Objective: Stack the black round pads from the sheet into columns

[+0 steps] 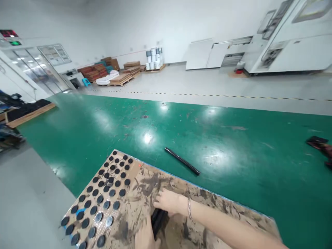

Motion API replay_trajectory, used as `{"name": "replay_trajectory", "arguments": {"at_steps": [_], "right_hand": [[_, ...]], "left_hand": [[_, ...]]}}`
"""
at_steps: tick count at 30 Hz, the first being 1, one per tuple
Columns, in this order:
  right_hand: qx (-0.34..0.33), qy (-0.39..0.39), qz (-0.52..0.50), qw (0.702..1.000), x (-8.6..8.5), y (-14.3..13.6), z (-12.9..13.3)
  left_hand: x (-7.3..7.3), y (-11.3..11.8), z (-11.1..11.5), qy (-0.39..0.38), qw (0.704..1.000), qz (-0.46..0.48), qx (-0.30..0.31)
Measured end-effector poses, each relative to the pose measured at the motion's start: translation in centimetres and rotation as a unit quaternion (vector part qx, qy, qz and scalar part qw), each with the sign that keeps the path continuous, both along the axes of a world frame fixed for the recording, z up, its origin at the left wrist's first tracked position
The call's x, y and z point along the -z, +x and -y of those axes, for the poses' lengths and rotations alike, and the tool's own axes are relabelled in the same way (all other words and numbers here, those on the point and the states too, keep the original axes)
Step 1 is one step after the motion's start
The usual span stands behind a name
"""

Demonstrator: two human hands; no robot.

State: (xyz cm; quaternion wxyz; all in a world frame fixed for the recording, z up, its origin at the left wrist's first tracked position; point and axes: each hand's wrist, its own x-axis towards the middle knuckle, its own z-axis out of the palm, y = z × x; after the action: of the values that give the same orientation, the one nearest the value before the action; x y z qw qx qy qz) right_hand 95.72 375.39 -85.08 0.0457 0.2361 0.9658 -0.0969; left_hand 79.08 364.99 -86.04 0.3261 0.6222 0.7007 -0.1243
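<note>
A black, roll-like piece (158, 221) lies on the stained cardboard sheet (145, 174), at the bottom of the head view. My right hand (166, 201), with a bracelet at its wrist, reaches in from the right and bends its fingers over the far end of the piece. At its near left side, my left hand (145, 235) closes against it, partly cut off by the frame edge. The hands hide much of the piece, so its full shape does not show. Left of the hands, several black round discs (100, 199) stand in rows on the cardboard.
Beyond the cardboard's far edge, a long shiny black tube (182, 160) lies on the green floor (233, 145). At the right edge there is a dark red and black object (321, 146). Stacked pallets (121, 79), white drums (154, 58) and a large white machine (298, 48) stand farther back.
</note>
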Motion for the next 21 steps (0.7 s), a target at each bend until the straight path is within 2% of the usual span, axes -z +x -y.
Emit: {"name": "replay_trajectory", "arguments": {"at_steps": [2, 4, 7, 9, 12, 14, 17, 19, 21], "right_hand": [[0.044, -0.016, -0.007, 0.999, -0.7, 1.6, 0.6], [0.108, -0.028, -0.025, 0.993, -1.5, 4.1, 0.7], [0.236, -0.034, -0.06, 0.969, -2.9, 9.2, -0.5], [0.317, -0.032, -0.081, 0.944, -3.7, 12.8, -2.1], [0.411, -0.027, -0.101, 0.906, -3.6, 16.9, -5.1], [0.453, -0.029, -0.106, 0.884, -2.6, 18.2, -6.8], [0.483, -0.043, -0.111, 0.867, -0.3, 18.6, -8.0], [0.486, -0.054, -0.113, 0.865, 0.9, 18.4, -8.0], [0.484, -0.063, -0.114, 0.865, 1.6, 18.3, -7.9]], "left_hand": [[-2.2, -0.5, -2.1, 0.0, 0.995, -0.002, 0.101], [-4.9, 0.1, -5.6, 0.05, 0.97, 0.01, 0.239], [-8.2, 3.7, -13.2, 0.104, 0.929, 0.063, 0.349], [-9.2, 7.4, -18.8, 0.136, 0.9, 0.097, 0.403], [-9.0, 13.2, -25.8, 0.179, 0.864, 0.131, 0.452], [-7.9, 16.1, -28.8, 0.198, 0.852, 0.143, 0.463], [-5.7, 18.3, -30.7, 0.204, 0.852, 0.148, 0.459], [-4.5, 18.4, -31.0, 0.205, 0.857, 0.152, 0.448], [-4.2, 17.4, -31.0, 0.218, 0.862, 0.16, 0.43]]}}
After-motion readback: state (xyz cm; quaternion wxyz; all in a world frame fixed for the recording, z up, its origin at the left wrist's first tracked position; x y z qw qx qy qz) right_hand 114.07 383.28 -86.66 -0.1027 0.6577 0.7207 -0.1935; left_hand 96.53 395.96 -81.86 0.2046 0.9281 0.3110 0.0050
